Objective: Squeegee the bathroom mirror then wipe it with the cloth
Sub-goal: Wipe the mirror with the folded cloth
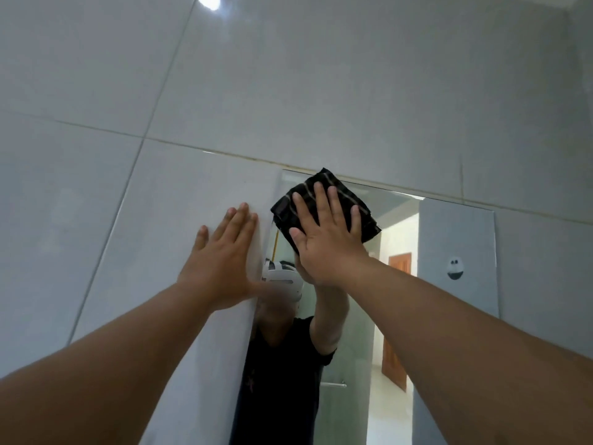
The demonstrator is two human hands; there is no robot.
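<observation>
The right hand [324, 239] presses flat, fingers spread, on a folded dark striped cloth [327, 203] against the frameless wall mirror [398, 284]. The left hand [221, 261] lies open on the glass, its thumb blurred. Most of the cloth is hidden beneath the palm.

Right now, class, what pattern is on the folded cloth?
Black cloth with thin pale stripes; head view.

Both my bare arms reach up and forward, nearly straight. My right hand [324, 232] is flat, palm pressed away from me, fingers [321, 200] spread and pointing up, thumb out to the side. My left hand [221, 261] sits just beside it and a little lower, also open and flat, fingers together and tilted toward the right hand, wrist bent back.
</observation>
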